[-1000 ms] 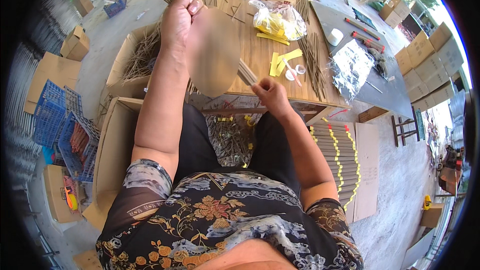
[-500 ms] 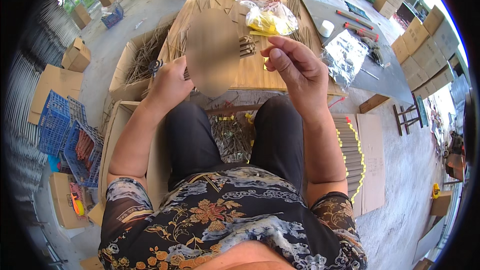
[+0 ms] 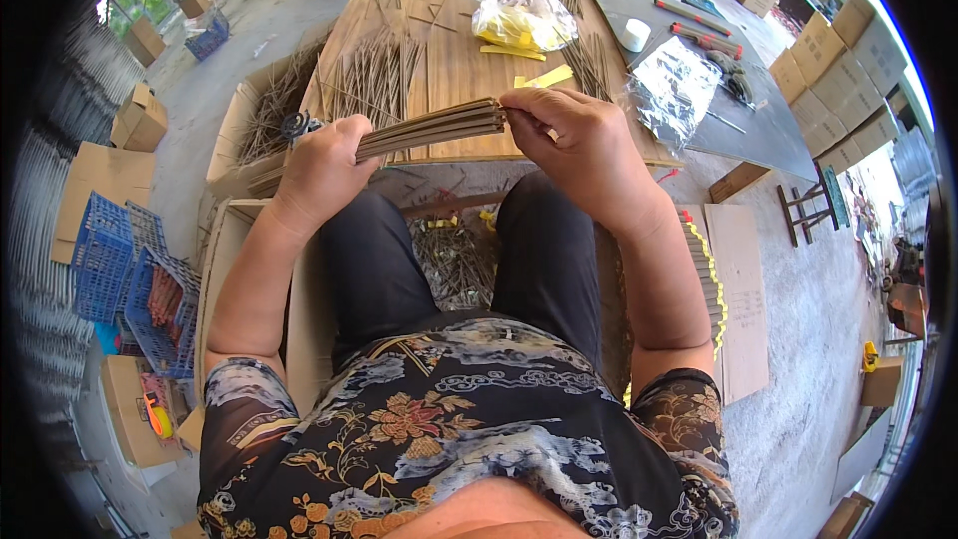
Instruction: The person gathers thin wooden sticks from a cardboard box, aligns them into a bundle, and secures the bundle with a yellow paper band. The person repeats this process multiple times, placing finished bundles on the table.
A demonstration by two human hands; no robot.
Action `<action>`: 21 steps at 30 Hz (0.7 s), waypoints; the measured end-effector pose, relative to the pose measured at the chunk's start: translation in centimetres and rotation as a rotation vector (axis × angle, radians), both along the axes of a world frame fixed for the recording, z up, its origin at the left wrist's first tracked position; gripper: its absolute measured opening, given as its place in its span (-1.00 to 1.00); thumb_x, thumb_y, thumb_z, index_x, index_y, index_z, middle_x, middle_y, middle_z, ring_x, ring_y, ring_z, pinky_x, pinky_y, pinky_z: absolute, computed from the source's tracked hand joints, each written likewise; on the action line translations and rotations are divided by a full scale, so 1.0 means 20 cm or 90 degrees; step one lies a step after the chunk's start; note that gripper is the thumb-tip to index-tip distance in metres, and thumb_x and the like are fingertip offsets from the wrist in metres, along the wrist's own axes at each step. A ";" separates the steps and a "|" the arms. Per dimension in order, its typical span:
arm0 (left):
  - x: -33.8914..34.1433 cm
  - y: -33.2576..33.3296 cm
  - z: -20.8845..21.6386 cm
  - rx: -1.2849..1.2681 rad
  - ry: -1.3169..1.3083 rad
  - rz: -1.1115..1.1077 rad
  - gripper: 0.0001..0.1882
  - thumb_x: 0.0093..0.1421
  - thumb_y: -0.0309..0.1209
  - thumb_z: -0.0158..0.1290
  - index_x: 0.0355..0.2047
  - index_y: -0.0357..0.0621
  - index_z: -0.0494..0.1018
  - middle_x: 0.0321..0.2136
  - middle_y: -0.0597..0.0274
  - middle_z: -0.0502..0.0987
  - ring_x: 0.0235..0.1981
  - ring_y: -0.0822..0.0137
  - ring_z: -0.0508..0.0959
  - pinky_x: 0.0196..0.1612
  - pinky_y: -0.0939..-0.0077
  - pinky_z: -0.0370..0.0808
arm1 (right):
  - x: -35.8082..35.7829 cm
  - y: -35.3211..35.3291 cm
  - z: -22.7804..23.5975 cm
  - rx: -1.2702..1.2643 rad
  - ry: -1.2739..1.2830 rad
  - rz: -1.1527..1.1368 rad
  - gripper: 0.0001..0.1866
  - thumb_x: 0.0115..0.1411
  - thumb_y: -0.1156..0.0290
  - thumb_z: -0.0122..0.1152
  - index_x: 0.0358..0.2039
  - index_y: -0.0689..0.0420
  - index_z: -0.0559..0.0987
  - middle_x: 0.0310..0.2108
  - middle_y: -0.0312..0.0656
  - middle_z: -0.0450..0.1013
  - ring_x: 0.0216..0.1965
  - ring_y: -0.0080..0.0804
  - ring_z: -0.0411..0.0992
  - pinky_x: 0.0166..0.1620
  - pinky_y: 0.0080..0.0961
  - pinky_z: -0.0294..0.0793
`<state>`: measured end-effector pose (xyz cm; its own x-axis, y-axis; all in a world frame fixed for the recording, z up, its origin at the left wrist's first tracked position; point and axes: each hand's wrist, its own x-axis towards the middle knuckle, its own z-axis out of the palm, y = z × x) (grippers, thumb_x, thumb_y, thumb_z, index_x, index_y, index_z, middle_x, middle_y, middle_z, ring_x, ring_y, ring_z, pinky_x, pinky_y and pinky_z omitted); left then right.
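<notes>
My left hand (image 3: 324,162) is wrapped round a bundle of thin brown sticks (image 3: 434,133), held nearly level above my lap at the table's near edge. The bundle's left end runs out past my wrist. At its right end, my right hand (image 3: 567,130) is closed, with thumb and forefinger pinching at the stick tips. Its other fingers are curled and partly hidden. Many loose brown sticks (image 3: 371,75) lie on the wooden table (image 3: 459,60) beyond my left hand. Yellow strips (image 3: 547,78) lie just beyond my right hand.
A clear bag of yellow strips (image 3: 524,20) sits on the table. Silvery plastic (image 3: 674,80) and a white roll (image 3: 635,35) lie on the dark board at right. A carton of sticks (image 3: 235,130) stands at left, near blue crates (image 3: 105,245). Yellow-tipped sticks (image 3: 704,269) lie beside my right arm.
My right hand has moved left and closed at the right end of the bundle, from which it was apart before. The bundle stays in my left hand, which has shifted slightly left and down.
</notes>
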<state>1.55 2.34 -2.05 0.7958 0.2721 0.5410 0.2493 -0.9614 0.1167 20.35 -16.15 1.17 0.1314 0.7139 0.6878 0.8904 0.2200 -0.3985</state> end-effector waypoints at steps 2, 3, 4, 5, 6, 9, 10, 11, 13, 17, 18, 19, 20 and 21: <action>0.00 0.00 0.00 0.015 0.019 0.018 -0.80 -0.11 -0.43 0.11 -0.48 -0.14 0.31 -0.57 0.10 0.45 -0.49 0.08 0.48 -0.43 0.30 0.42 | 0.00 0.01 0.00 0.012 -0.056 -0.008 -0.84 -0.03 0.55 0.14 -0.37 0.22 0.51 -0.53 -0.08 0.43 -0.49 -0.25 0.44 -0.40 -0.51 0.43; 0.00 0.00 -0.01 0.013 0.023 0.018 -0.80 -0.11 -0.43 0.11 -0.48 -0.15 0.31 -0.56 0.10 0.45 -0.48 0.08 0.48 -0.43 0.30 0.42 | 0.00 0.01 0.00 0.018 -0.083 -0.012 -0.86 -0.04 0.55 0.14 -0.39 0.22 0.51 -0.55 -0.07 0.43 -0.50 -0.21 0.43 -0.41 -0.48 0.43; -0.01 0.00 -0.01 0.012 0.026 0.019 -0.80 -0.11 -0.43 0.11 -0.48 -0.15 0.31 -0.56 0.10 0.45 -0.48 0.08 0.48 -0.43 0.29 0.42 | 0.00 0.01 0.00 0.016 -0.092 -0.010 -0.86 -0.04 0.54 0.14 -0.39 0.22 0.51 -0.55 -0.08 0.42 -0.50 -0.21 0.43 -0.41 -0.47 0.43; -0.01 0.00 -0.01 0.010 0.029 0.021 -0.80 -0.11 -0.43 0.11 -0.48 -0.15 0.31 -0.56 0.10 0.45 -0.48 0.07 0.48 -0.43 0.29 0.42 | 0.00 0.01 0.00 0.014 -0.100 -0.007 -0.86 -0.04 0.54 0.14 -0.40 0.21 0.50 -0.56 -0.08 0.42 -0.50 -0.20 0.43 -0.41 -0.46 0.43; -0.02 0.00 -0.02 0.006 0.029 0.014 -0.80 -0.11 -0.44 0.11 -0.49 -0.15 0.31 -0.56 0.10 0.44 -0.48 0.07 0.48 -0.43 0.29 0.42 | -0.01 0.01 0.01 0.012 -0.108 -0.005 -0.86 -0.04 0.54 0.13 -0.40 0.21 0.50 -0.57 -0.09 0.42 -0.49 -0.20 0.43 -0.41 -0.45 0.43; -0.02 0.01 -0.02 -0.005 0.029 -0.003 -0.80 -0.10 -0.44 0.10 -0.50 -0.16 0.30 -0.57 0.09 0.44 -0.49 0.06 0.48 -0.43 0.29 0.42 | -0.02 0.01 -0.01 0.007 -0.130 -0.021 -0.88 -0.04 0.54 0.13 -0.42 0.22 0.50 -0.57 -0.09 0.42 -0.49 -0.19 0.43 -0.42 -0.44 0.42; -0.02 0.01 -0.03 -0.005 0.032 -0.002 -0.80 -0.10 -0.44 0.10 -0.51 -0.16 0.30 -0.57 0.08 0.44 -0.49 0.06 0.48 -0.43 0.29 0.42 | -0.01 0.02 -0.02 0.013 -0.131 -0.024 -0.88 -0.04 0.54 0.13 -0.42 0.22 0.49 -0.57 -0.08 0.42 -0.50 -0.19 0.43 -0.42 -0.44 0.42; -0.02 0.01 -0.03 -0.006 0.036 -0.001 -0.81 -0.10 -0.44 0.10 -0.51 -0.17 0.29 -0.58 0.08 0.44 -0.49 0.06 0.48 -0.43 0.29 0.42 | -0.01 0.03 -0.03 0.019 -0.131 -0.028 -0.88 -0.03 0.53 0.13 -0.42 0.22 0.49 -0.57 -0.08 0.42 -0.50 -0.19 0.43 -0.42 -0.44 0.42; -0.03 0.00 -0.03 -0.004 0.035 0.003 -0.81 -0.10 -0.44 0.09 -0.51 -0.17 0.29 -0.58 0.07 0.43 -0.49 0.05 0.47 -0.44 0.28 0.42 | -0.02 0.03 -0.03 0.018 -0.121 -0.035 -0.89 -0.03 0.53 0.13 -0.43 0.23 0.49 -0.57 -0.08 0.42 -0.50 -0.19 0.43 -0.43 -0.44 0.42; -0.03 0.01 -0.03 -0.002 0.026 0.011 -0.80 -0.10 -0.44 0.09 -0.51 -0.18 0.29 -0.58 0.06 0.43 -0.50 0.05 0.47 -0.44 0.28 0.42 | -0.02 0.04 -0.04 0.024 -0.104 -0.060 -0.91 -0.01 0.47 0.10 -0.52 0.21 0.44 -0.60 -0.10 0.40 -0.52 -0.18 0.41 -0.45 -0.38 0.40; -0.03 0.01 -0.03 0.001 0.021 0.012 -0.81 -0.10 -0.44 0.09 -0.51 -0.18 0.29 -0.58 0.06 0.43 -0.50 0.05 0.47 -0.44 0.28 0.42 | -0.02 0.04 -0.04 0.035 -0.106 -0.069 -0.89 0.00 0.43 0.09 -0.56 0.20 0.42 -0.62 -0.12 0.39 -0.52 -0.17 0.40 -0.46 -0.35 0.40; -0.04 0.02 -0.03 0.003 0.017 0.014 -0.81 -0.10 -0.44 0.09 -0.51 -0.18 0.29 -0.58 0.06 0.43 -0.50 0.05 0.47 -0.44 0.28 0.41 | -0.01 0.03 -0.03 0.038 -0.109 -0.071 -0.89 -0.01 0.43 0.10 -0.56 0.19 0.43 -0.61 -0.12 0.39 -0.53 -0.17 0.40 -0.46 -0.36 0.40; -0.04 0.02 -0.04 0.006 0.012 0.015 -0.81 -0.09 -0.44 0.09 -0.51 -0.18 0.29 -0.58 0.06 0.43 -0.50 0.05 0.47 -0.44 0.28 0.41 | -0.01 0.02 -0.02 0.041 -0.113 -0.074 -0.89 -0.01 0.43 0.10 -0.56 0.19 0.44 -0.60 -0.13 0.40 -0.53 -0.17 0.40 -0.46 -0.36 0.40; -0.04 0.02 -0.04 0.005 0.014 0.014 -0.81 -0.09 -0.44 0.09 -0.51 -0.18 0.29 -0.58 0.06 0.43 -0.50 0.05 0.47 -0.45 0.27 0.41 | -0.02 0.02 -0.01 0.044 -0.116 -0.076 -0.89 -0.01 0.42 0.10 -0.56 0.19 0.45 -0.59 -0.14 0.41 -0.53 -0.17 0.40 -0.46 -0.37 0.41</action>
<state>0.74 2.81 -2.76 0.8014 0.2847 0.5261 0.2724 -0.9567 0.1029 20.04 -15.81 0.88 0.0818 0.6514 0.7543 0.9676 0.1295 -0.2168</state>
